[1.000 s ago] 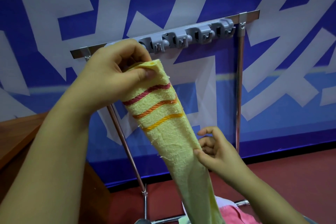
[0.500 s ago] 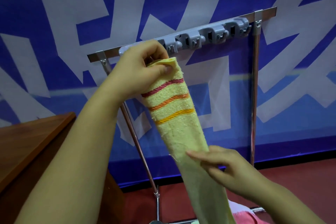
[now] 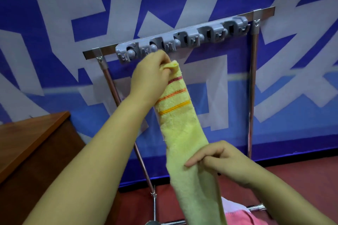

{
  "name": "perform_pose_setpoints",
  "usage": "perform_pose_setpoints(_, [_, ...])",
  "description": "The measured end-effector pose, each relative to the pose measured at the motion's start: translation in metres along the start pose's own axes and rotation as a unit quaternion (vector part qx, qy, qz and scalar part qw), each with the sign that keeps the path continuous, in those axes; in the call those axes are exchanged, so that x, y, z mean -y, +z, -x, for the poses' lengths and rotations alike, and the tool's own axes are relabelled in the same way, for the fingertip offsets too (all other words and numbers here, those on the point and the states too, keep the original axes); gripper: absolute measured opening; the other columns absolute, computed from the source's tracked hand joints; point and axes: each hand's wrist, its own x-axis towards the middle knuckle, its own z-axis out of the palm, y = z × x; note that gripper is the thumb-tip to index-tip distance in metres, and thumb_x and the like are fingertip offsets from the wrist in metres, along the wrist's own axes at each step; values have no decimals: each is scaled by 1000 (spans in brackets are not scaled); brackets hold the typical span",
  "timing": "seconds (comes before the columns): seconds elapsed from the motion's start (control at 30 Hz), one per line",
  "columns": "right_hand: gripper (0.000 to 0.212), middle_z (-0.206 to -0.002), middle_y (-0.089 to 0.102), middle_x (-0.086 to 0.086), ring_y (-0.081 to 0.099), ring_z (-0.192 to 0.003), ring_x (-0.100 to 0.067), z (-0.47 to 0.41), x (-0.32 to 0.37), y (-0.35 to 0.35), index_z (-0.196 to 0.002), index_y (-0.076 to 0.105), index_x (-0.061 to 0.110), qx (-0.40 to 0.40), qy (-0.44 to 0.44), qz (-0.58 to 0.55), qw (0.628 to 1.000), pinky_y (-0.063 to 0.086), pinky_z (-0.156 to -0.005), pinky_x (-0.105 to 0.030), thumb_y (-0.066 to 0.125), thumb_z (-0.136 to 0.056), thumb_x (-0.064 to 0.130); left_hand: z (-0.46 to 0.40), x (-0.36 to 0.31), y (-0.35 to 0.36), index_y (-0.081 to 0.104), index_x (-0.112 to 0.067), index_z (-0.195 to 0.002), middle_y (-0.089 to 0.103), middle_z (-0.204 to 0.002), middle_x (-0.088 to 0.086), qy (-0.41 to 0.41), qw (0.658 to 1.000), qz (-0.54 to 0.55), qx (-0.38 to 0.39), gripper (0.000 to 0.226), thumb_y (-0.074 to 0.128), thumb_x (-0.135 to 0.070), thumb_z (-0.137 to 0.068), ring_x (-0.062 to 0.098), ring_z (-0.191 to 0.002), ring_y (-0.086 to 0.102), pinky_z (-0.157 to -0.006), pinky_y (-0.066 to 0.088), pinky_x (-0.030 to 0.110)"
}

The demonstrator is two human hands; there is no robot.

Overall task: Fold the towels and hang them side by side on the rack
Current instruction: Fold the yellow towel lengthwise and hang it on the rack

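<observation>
Yellow towel (image 3: 184, 133): terry cloth, folded lengthwise into a narrow strip, with red, orange and yellow-orange stripes across it near the upper end. It hangs slanting from upper left down to lower right. Its top corner is bunched and sits just below the rack's clip strip, not yet engaged in a clip; its lower end runs out of view at the bottom edge.

Rack (image 3: 253, 82): chrome tube frame with a flat top bar, standing on the floor. A grey clip strip (image 3: 182, 41) with a row of clips and round knobs is fixed along the bar. No towel hangs on it.

Pink towel (image 3: 243, 218): low at the rack's foot, partly hidden.
</observation>
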Motion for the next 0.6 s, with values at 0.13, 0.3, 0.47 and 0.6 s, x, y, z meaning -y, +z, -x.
perform_pose_setpoints(0.13, [37,-72,73,2,61,-73,-5,-3,-1,0,-71,78,26,-20,-4,-74,997,44,-68,-18,47,-71,7,26,17,30,57,-19,-87,62,-93,3,-24,995,-30,92,5,57,-17,-82,26,-91,56,-78,47,41])
perform_pose_setpoints(0.3, [24,-77,73,4,65,-69,-3,-6,1,-5,-73,78,16,-55,-17,-220,974,49,-58,-15,56,-69,7,77,29,46,56,-21,-89,61,-86,-2,-165,965,83,184,12,65,-16,-83,13,-74,54,-73,45,24])
perform_pose_setpoints(0.47, [19,-85,74,-1,68,-73,-9,-8,7,-5,-77,77,12,-91,-30,-275,957,54,-63,-19,63,-71,0,118,15,23,61,-8,-89,55,-69,5,-292,900,287,149,38,51,-45,-89,11,-61,51,-55,45,18])
perform_pose_setpoints(0.6, [21,-84,74,-4,69,-72,-12,-6,13,-7,-75,76,10,-97,-32,-292,951,55,-61,-21,57,-70,1,146,8,8,65,-26,-101,71,-93,1,-266,872,358,200,60,38,-73,-78,15,-88,67,-83,53,28])
